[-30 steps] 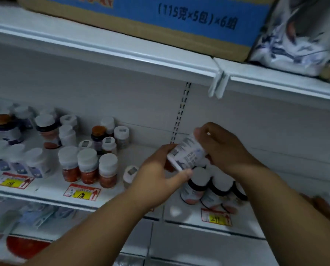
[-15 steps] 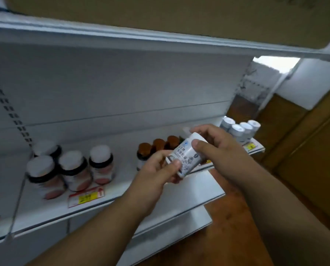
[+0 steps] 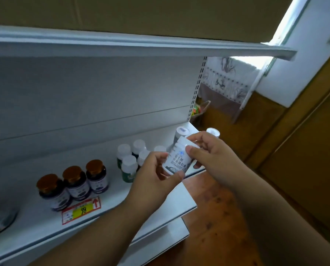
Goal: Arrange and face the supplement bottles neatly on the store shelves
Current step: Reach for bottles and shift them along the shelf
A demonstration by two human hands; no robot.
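**Bottle held over crowded shelf end**

Both hands clamp a small white plastic supplement bottle with printed label (image 3: 176,160), the left hand (image 3: 156,181) at its base, the right hand (image 3: 214,156) near its cap. It hangs tilted above the white metal shelf (image 3: 35,214), at 3 o'clock of the green white-capped bottles (image 3: 129,166). Set down carelessly, it could topple them.

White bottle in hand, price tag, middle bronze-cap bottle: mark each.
White bottle (image 3: 177,160), head view, on its printed label.
Price tag (image 3: 81,210), head view, yellow centre.
Middle bronze-cap bottle (image 3: 72,174), head view, on its cap.
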